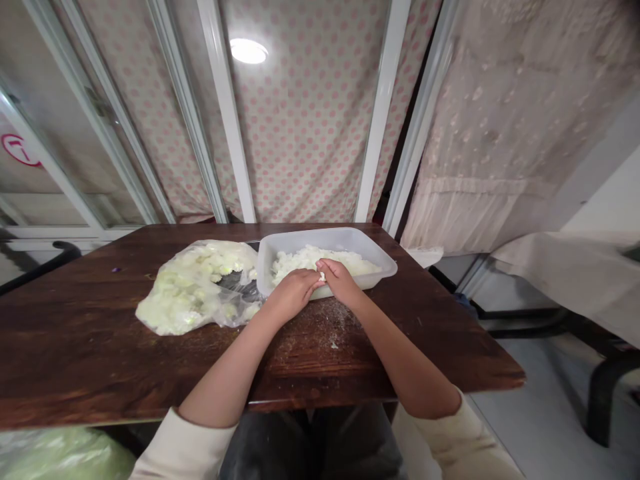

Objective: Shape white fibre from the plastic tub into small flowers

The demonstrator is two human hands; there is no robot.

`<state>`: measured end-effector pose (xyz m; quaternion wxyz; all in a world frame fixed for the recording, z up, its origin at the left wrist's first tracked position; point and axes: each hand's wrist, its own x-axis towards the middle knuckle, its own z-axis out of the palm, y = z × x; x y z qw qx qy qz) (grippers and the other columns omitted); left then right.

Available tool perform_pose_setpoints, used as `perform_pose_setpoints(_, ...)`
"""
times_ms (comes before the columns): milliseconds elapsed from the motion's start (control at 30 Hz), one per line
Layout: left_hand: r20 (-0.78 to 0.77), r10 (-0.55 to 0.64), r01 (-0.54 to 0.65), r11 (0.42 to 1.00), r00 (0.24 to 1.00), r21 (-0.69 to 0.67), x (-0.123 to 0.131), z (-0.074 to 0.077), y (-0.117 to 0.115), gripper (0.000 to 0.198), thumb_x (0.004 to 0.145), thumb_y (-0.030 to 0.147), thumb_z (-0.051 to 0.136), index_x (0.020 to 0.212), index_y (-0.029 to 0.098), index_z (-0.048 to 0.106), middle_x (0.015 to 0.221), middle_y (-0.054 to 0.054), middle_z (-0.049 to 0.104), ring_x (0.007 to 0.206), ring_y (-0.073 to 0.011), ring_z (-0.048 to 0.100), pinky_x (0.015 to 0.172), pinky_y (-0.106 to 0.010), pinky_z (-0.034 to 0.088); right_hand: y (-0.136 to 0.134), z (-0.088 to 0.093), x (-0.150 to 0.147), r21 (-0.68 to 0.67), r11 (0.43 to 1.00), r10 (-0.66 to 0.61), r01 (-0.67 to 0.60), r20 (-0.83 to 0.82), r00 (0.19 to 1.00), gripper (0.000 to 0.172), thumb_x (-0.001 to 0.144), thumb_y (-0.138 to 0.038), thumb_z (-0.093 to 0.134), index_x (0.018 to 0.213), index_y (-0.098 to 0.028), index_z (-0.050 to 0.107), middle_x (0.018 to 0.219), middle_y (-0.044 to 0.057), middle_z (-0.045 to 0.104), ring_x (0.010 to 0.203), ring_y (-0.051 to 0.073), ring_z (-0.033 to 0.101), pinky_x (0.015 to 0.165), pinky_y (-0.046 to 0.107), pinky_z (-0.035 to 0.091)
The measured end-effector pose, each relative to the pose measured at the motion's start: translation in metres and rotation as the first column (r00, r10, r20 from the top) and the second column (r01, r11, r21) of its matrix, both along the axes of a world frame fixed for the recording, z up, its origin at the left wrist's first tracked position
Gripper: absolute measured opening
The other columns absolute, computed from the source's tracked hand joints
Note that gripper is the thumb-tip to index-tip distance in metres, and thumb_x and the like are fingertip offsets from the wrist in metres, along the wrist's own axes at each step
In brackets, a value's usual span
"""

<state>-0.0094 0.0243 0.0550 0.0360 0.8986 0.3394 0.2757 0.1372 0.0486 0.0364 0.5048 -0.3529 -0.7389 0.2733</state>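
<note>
My left hand [296, 293] and my right hand [337, 279] meet over the near rim of a white plastic tub [265, 252]. Their closed fingertips pinch a small cauliflower piece [322, 276] between them. Small white cauliflower bits [345, 259] lie heaped inside the tub, partly hidden behind my hands. To the left, a clear plastic bag [173, 307] lies spread on the table, with larger pale yellow-green cauliflower florets [220, 262] in it.
The dark wooden table [100, 353] carries white crumbs [334, 345] near its front edge. A bag with pale green contents [65, 457] sits low at the left. Black metal chair frames flank the table. Behind it stand framed panes with a dotted curtain [305, 120].
</note>
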Motion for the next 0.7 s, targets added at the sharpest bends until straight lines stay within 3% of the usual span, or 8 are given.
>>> perform_pose_setpoints(100,0.057,0.049,-0.048,0.999,0.997,-0.011,0.0046,-0.0038,-0.0010,0.033,0.090,0.033,0.029,0.077,0.016,0.054,0.078,-0.006,0.058,0.076,-0.0178,0.051,0.073,-0.030,0.039,-0.0010,-0.0002,-0.0016,0.025,0.999,-0.041,0.042,-0.017,0.999,0.037,0.086,-0.046,0.035,0.060,-0.020,0.030,0.058,-0.002,0.030,0.057,0.012,0.032,0.055,0.026,0.030)
perform_pose_setpoints(300,0.155,0.127,-0.097,0.977,0.980,-0.191,0.0046,-0.0035,-0.0028,0.042,0.089,0.042,0.027,0.062,0.017,0.047,0.063,-0.001,0.052,0.066,-0.0150,0.049,0.066,-0.027,0.037,-0.0048,-0.0034,-0.0028,0.115,0.990,-0.080,0.082,-0.023,0.997,0.038,0.088,-0.045,0.032,0.060,-0.020,0.026,0.056,-0.003,0.028,0.055,0.011,0.031,0.053,0.026,0.028)
perform_pose_setpoints(567,0.403,0.090,0.095,0.903,0.911,-0.418,-0.0004,-0.0036,0.0052,0.045,0.088,0.046,0.027,0.060,0.016,0.044,0.058,0.001,0.046,0.059,-0.0113,0.044,0.065,-0.025,0.037,-0.0070,0.0006,-0.0007,0.088,0.996,0.035,-0.029,-0.068,0.997,0.030,0.088,-0.046,0.033,0.073,-0.021,0.039,0.065,-0.002,0.042,0.062,0.012,0.043,0.060,0.025,0.036)
perform_pose_setpoints(700,0.426,0.112,0.096,0.894,0.898,-0.438,-0.0028,-0.0014,0.0060,0.045,0.087,0.047,0.027,0.064,0.015,0.048,0.064,-0.001,0.049,0.063,-0.0120,0.045,0.067,-0.026,0.038,-0.0049,0.0040,0.0004,0.084,0.996,-0.030,0.036,-0.071,0.997,0.034,0.085,-0.047,0.041,0.065,-0.020,0.038,0.060,-0.003,0.037,0.059,0.011,0.039,0.058,0.024,0.034)
